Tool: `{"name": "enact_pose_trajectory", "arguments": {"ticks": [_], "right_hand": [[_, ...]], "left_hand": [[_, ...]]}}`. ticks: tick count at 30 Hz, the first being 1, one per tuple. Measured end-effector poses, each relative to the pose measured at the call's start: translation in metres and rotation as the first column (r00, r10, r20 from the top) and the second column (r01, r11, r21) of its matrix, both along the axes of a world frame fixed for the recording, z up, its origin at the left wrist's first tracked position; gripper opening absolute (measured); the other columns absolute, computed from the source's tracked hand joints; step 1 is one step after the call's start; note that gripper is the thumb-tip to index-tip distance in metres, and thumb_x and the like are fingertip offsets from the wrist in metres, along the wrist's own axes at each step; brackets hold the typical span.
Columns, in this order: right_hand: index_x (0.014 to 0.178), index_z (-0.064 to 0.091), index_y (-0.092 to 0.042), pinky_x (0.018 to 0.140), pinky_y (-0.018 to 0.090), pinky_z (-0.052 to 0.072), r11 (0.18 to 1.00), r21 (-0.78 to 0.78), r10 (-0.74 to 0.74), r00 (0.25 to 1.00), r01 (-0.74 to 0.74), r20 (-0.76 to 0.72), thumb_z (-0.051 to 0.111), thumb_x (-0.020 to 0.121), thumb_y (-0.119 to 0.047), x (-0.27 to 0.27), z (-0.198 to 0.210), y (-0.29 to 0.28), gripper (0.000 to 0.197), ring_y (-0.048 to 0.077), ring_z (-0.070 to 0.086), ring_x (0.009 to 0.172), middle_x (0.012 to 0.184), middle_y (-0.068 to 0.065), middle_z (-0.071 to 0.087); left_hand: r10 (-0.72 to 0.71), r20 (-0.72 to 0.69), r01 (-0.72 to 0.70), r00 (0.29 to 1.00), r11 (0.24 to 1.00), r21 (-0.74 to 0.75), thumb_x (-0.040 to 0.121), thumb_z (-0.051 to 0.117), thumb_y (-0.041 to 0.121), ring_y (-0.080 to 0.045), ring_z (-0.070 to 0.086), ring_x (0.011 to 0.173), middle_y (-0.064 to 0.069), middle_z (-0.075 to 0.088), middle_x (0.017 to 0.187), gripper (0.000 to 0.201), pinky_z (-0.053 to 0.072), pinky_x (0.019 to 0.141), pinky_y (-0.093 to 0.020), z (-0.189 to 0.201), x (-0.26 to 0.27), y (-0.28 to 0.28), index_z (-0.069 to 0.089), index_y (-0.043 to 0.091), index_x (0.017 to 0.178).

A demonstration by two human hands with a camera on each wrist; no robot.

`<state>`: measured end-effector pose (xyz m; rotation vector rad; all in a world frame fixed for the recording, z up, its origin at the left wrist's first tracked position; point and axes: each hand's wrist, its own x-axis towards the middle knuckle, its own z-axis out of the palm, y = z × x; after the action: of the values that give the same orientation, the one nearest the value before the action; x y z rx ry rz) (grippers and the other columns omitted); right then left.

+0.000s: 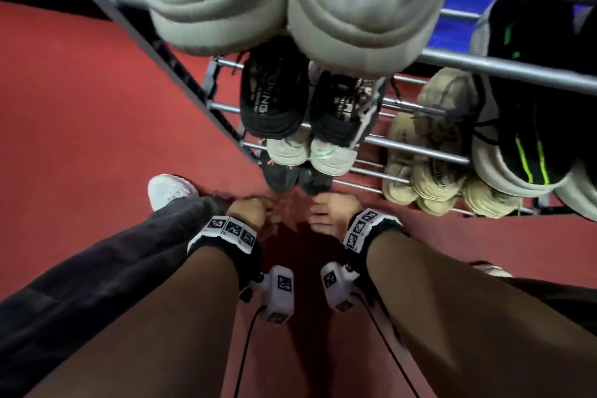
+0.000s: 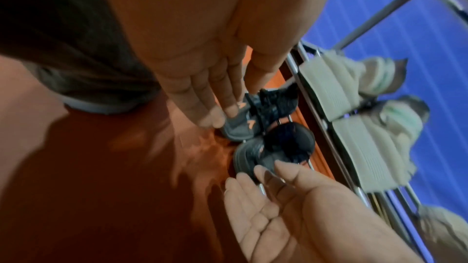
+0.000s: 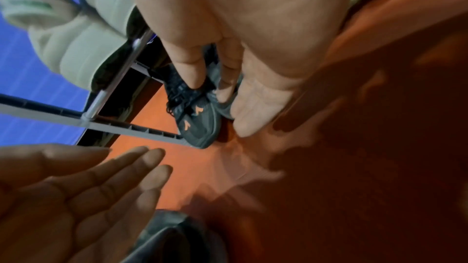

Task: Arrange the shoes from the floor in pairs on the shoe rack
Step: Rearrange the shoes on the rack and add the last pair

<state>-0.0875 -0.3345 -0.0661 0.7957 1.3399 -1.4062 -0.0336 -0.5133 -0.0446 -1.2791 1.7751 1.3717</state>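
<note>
A pair of dark grey shoes with orange marks, left one (image 1: 280,175) and right one (image 1: 316,182), stands toes outward on the lowest tier of the metal shoe rack (image 1: 420,150). My left hand (image 1: 255,213) hovers just before the left shoe (image 2: 240,127) with straight fingers (image 2: 215,115) at its toe. My right hand (image 1: 334,208) is held open, palm up, with its fingertips (image 2: 263,169) at the other dark shoe (image 2: 281,147). In the right wrist view the right hand (image 3: 253,111) lies over the orange-marked shoe (image 3: 200,119). Neither hand holds anything. Actual touch is blurred.
Higher tiers carry a pale grey-green pair (image 1: 290,3), a black pair (image 1: 274,97), a white pair with green trim (image 1: 332,155), beige shoes (image 1: 429,178) and black shoes with neon green stripes (image 1: 529,155). My own white shoe (image 1: 171,189) stands on the red floor (image 1: 97,123).
</note>
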Motion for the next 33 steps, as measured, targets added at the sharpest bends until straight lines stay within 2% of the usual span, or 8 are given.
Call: {"name": "enact_pose_trajectory", "arguments": {"ticks": [5, 8, 11, 21, 25, 28, 31, 33], "right_hand": [[0.14, 0.053, -0.013, 0.097, 0.046, 0.054, 0.986, 0.143, -0.074, 0.996, 0.081, -0.053, 0.053, 0.104, -0.03, -0.011, -0.012, -0.032, 0.04, 0.035, 0.057, 0.129, 0.136, 0.007, 0.058], [0.126, 0.059, -0.02, 0.074, 0.038, 0.055, 0.944, 0.248, -0.202, 0.976, 0.216, -0.081, 0.07, 0.09, -0.046, -0.016, -0.027, -0.039, 0.045, 0.03, 0.063, 0.116, 0.129, 0.003, 0.063], [0.125, 0.056, -0.027, 0.084, 0.042, 0.05, 0.937, 0.174, -0.296, 0.953, 0.303, -0.061, 0.068, 0.092, -0.049, -0.021, -0.043, -0.043, 0.041, 0.027, 0.061, 0.112, 0.134, -0.001, 0.062], [0.1, 0.065, -0.008, 0.072, 0.038, 0.057, 0.915, -0.056, -0.395, 0.916, 0.399, 0.075, 0.064, 0.098, -0.016, -0.006, -0.008, -0.043, 0.008, 0.024, 0.06, 0.078, 0.095, 0.015, 0.062], [0.12, 0.064, 0.004, 0.089, 0.044, 0.061, 0.964, -0.218, -0.117, 0.981, 0.15, 0.153, 0.059, 0.1, -0.009, 0.026, 0.014, -0.031, 0.024, 0.025, 0.072, 0.072, 0.087, 0.017, 0.074], [0.13, 0.062, 0.0, 0.096, 0.05, 0.057, 0.96, -0.271, 0.109, 0.987, -0.074, 0.117, 0.066, 0.095, -0.005, 0.039, 0.019, -0.021, 0.036, 0.034, 0.072, 0.089, 0.11, 0.022, 0.074], [0.135, 0.061, -0.001, 0.107, 0.056, 0.05, 0.923, -0.297, 0.289, 0.95, -0.243, 0.12, 0.074, 0.09, -0.014, 0.038, 0.016, -0.019, 0.048, 0.038, 0.07, 0.1, 0.121, 0.023, 0.07], [0.133, 0.063, -0.003, 0.11, 0.056, 0.046, 0.896, -0.273, 0.401, 0.903, -0.35, 0.156, 0.074, 0.088, -0.038, 0.03, 0.008, -0.025, 0.058, 0.037, 0.068, 0.11, 0.123, 0.018, 0.07]], "left_hand": [[0.335, -0.054, -0.319, 0.941, 0.927, 0.195, 0.099, 0.057, 0.007, -0.025, 0.068, 0.085, -0.022, 0.062, 0.14, 0.04, 0.056, 0.09, -0.038, 0.002, 0.02, -0.045, 0.058, 0.0, 0.138], [0.305, -0.035, -0.293, 0.952, 0.935, 0.198, 0.102, 0.052, 0.006, -0.019, 0.063, 0.069, -0.021, 0.07, 0.12, 0.037, 0.053, 0.072, -0.03, 0.002, 0.034, -0.053, 0.057, 0.002, 0.139], [0.382, -0.014, -0.366, 0.924, 0.893, 0.261, 0.101, 0.053, 0.003, -0.02, 0.064, 0.07, -0.007, 0.067, 0.088, 0.027, 0.053, 0.071, -0.03, -0.005, 0.038, -0.059, 0.061, 0.013, 0.123], [0.487, -0.018, -0.459, 0.873, 0.833, 0.31, 0.097, 0.064, 0.016, -0.026, 0.066, 0.083, -0.01, 0.068, 0.094, 0.007, 0.053, 0.068, -0.033, -0.004, 0.025, -0.03, 0.068, 0.014, 0.102], [0.445, 0.007, -0.412, 0.896, 0.823, 0.391, 0.084, 0.081, 0.044, -0.02, 0.065, 0.069, -0.002, 0.073, 0.082, 0.029, 0.054, 0.066, -0.033, 0.013, 0.022, -0.003, 0.073, 0.016, 0.089], [0.413, -0.001, -0.369, 0.911, 0.814, 0.448, 0.055, 0.099, 0.044, -0.033, 0.075, 0.092, -0.019, 0.077, 0.108, 0.07, 0.059, 0.089, -0.05, 0.011, 0.026, -0.003, 0.078, 0.004, 0.108], [0.321, -0.071, -0.275, 0.945, 0.89, 0.363, 0.075, 0.087, 0.01, -0.037, 0.075, 0.087, -0.019, 0.078, 0.092, 0.022, 0.06, 0.09, -0.051, 0.015, 0.031, -0.015, 0.078, 0.001, 0.093], [0.302, -0.059, -0.268, 0.952, 0.909, 0.32, 0.072, 0.08, 0.003, -0.044, 0.073, 0.094, -0.023, 0.077, 0.097, 0.027, 0.058, 0.093, -0.056, 0.008, 0.04, -0.028, 0.076, -0.001, 0.099]]}}
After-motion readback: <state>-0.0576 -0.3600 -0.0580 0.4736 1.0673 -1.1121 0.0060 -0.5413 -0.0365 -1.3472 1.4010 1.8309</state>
